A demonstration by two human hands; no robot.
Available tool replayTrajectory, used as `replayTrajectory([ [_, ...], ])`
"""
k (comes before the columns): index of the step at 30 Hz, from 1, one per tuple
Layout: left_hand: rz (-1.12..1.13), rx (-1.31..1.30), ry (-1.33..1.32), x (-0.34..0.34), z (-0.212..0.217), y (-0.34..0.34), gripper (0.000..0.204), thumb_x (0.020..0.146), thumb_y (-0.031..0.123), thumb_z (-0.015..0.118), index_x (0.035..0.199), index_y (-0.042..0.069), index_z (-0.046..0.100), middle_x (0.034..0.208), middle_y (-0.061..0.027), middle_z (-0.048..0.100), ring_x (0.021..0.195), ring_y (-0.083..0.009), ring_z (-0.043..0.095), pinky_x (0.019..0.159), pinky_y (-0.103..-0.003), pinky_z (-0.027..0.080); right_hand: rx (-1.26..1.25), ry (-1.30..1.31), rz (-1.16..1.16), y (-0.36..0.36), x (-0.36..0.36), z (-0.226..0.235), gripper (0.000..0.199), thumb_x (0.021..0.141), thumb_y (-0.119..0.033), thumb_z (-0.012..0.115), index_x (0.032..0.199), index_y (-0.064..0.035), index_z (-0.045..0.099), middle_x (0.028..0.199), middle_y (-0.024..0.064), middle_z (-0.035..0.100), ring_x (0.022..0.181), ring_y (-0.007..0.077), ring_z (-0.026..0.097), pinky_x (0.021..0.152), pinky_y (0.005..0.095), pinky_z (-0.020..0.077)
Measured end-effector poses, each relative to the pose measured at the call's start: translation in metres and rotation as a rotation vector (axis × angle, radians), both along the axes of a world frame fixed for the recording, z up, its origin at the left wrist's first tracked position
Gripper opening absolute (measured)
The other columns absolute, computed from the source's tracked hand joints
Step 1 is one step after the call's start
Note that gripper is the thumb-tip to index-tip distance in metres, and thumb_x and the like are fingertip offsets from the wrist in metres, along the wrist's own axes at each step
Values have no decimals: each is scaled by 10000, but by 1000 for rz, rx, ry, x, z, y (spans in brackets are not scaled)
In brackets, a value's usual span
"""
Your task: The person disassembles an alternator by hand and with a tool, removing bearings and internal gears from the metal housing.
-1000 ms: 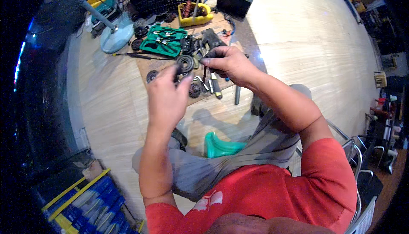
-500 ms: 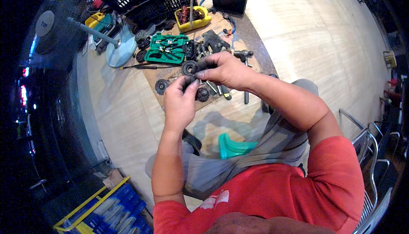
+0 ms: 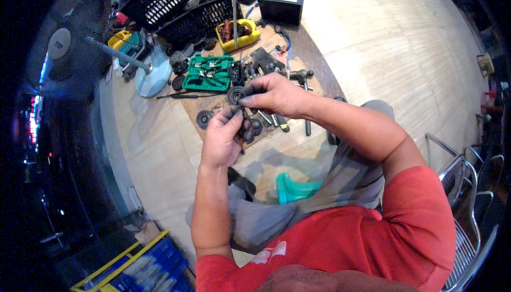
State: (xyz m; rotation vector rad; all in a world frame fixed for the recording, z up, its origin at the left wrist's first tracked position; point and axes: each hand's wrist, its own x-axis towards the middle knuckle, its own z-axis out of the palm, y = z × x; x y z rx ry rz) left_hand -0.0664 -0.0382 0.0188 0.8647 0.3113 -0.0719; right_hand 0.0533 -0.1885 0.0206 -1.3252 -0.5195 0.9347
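My left hand (image 3: 219, 140) and my right hand (image 3: 278, 96) meet above the work board, their fingertips dark with grime. The left one is closed in a pinch, with its other fingers curled under. The right thumb and forefinger also press together, close to the left fingertips. Whatever small dark piece lies between them is too small to make out. Just beyond the fingers lies a black ringed wheel (image 3: 234, 95). A grey-black disc (image 3: 204, 119) rests left of my hands, and a dark toothed round part (image 3: 257, 128) lies partly hidden beside the left fingers.
A green case of pliers (image 3: 206, 73) lies open beyond my hands, near a yellow container (image 3: 246, 36). Farther off are a black battery (image 3: 281, 6) and black crates (image 3: 170, 5). A hammer (image 3: 303, 74) lies right; a standing fan (image 3: 151, 74) stands left, and a green stool (image 3: 295, 188) below.
My hands have drawn slightly apart at the fingertips. The left hand has moved a little lower and turned, showing its curled fingers; the right remains pinched. The whole view has shifted slightly.
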Motion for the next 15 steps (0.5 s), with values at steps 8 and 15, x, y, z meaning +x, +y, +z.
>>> replayTrajectory([
  [8,217,1144,-55,0,3,-15,114,836,84,674,858,-26,654,779,-80,661,679,-120,592,619,-289,467,-20,-317,-80,1,0,-14,204,864,-134,676,1014,5,683,860,23,689,781,68,590,720,248,493],
  [15,223,1090,-115,1,-1,-17,77,880,51,615,871,-21,640,770,-60,641,678,-153,593,635,-287,464,18,-390,-56,-3,2,-13,209,848,-127,689,1005,11,681,865,38,697,808,74,600,745,265,499],
])
